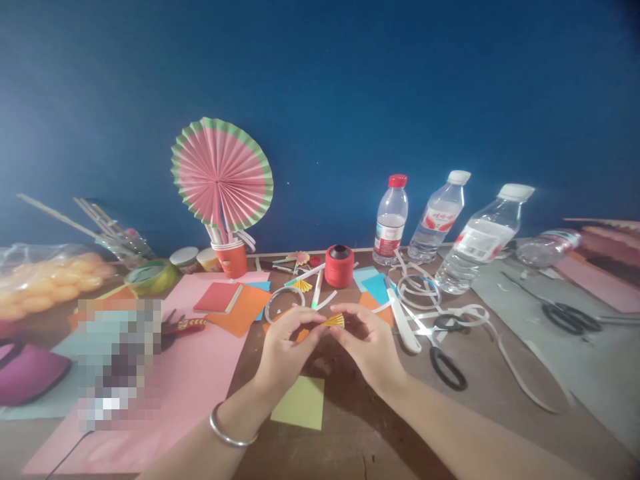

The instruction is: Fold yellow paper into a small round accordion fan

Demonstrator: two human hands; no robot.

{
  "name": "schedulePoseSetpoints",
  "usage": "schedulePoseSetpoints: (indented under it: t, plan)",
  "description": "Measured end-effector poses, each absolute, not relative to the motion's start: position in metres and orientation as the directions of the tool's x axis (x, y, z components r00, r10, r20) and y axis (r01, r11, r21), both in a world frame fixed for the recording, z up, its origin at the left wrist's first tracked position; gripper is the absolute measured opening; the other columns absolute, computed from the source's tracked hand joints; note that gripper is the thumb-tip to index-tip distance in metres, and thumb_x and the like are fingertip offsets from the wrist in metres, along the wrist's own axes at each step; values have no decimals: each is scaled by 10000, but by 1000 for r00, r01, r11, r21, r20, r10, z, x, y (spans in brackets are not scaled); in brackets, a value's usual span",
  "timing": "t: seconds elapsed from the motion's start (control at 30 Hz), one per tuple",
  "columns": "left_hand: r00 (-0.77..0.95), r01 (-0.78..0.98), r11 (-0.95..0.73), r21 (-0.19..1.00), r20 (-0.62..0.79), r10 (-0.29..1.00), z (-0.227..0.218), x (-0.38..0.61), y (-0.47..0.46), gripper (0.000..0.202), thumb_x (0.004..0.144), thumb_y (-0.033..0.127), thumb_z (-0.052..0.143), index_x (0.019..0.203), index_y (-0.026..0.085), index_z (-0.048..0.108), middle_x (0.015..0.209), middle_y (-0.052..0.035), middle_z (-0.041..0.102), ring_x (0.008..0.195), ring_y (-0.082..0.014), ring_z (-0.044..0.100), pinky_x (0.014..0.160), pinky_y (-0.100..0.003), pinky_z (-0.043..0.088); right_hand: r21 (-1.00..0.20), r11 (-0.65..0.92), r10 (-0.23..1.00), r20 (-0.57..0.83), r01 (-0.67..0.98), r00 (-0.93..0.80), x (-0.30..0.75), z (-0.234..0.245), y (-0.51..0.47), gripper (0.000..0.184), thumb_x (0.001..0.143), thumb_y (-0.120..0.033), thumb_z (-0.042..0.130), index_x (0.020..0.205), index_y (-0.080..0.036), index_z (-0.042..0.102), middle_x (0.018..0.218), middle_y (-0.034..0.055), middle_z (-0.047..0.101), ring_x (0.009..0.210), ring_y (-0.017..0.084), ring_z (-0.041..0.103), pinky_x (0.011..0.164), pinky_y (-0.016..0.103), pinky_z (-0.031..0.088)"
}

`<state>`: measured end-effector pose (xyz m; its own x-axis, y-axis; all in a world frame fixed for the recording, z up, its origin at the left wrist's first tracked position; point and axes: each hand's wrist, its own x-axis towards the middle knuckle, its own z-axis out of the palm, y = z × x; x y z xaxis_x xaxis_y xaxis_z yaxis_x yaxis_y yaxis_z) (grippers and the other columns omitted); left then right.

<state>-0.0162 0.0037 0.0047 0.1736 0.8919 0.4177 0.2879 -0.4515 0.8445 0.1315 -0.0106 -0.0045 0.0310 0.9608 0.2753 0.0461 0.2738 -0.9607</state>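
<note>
Both of my hands meet at the table's middle and pinch a small pleated yellow-orange paper fan (334, 321). My left hand (285, 347), with a silver bangle on its wrist, grips the fan's left end with its fingertips. My right hand (367, 343) holds the right end between thumb and forefinger. A yellow-green paper square (300, 403) lies on the table just under my left wrist. A second tiny folded fan (302, 285) rests on the table beyond my hands.
A big pink-and-green pleated fan (223, 175) stands in an orange cup (231, 257). A red thread spool (339, 265), three upright water bottles (391, 220), black-handled scissors (440, 353), white paper strips (420, 287), pink sheet (190, 373) and coloured squares (240, 310) lie around.
</note>
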Motion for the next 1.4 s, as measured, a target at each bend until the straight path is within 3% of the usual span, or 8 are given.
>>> schedulePoseSetpoints:
  t: [0.47,0.67,0.97,1.17,1.4]
  plan:
    - [171,249,-280,927,242,955,1,-13,4,130,725,223,569,845,184,598,852,-35,611,782,-152,584,718,-277,479,-976,216,974,214,-25,69,132,-6,-5,205,698,-202,601,902,-189,585,824,29,642,723,147,608,659,269,507]
    - [102,153,-131,980,116,988,4,-11,7,183,694,236,598,867,175,598,795,-36,628,708,-154,592,603,-259,491,-978,205,977,202,-43,63,130,-8,-3,265,657,-218,633,914,-190,575,825,38,657,750,175,626,657,296,520]
    - [220,102,-150,983,125,968,1,-13,8,255,724,221,568,974,168,577,892,-60,619,821,-167,574,719,-290,473,-969,244,965,246,26,87,132,-5,-5,183,724,-244,578,898,-187,576,845,41,645,767,162,614,703,301,513]
    - [212,53,-74,996,61,975,4,-12,6,170,728,259,558,872,168,557,812,-38,610,712,-149,579,609,-261,478,-960,274,955,279,65,97,131,-6,-5,170,721,-245,569,880,-189,590,816,36,649,721,162,613,661,297,517]
    - [190,-64,-48,997,59,980,2,-13,8,159,727,259,567,850,170,522,740,-2,577,632,-108,554,583,-227,455,-957,269,956,279,107,93,132,-6,-5,119,733,-267,552,793,-178,605,767,33,637,657,152,590,627,282,496]
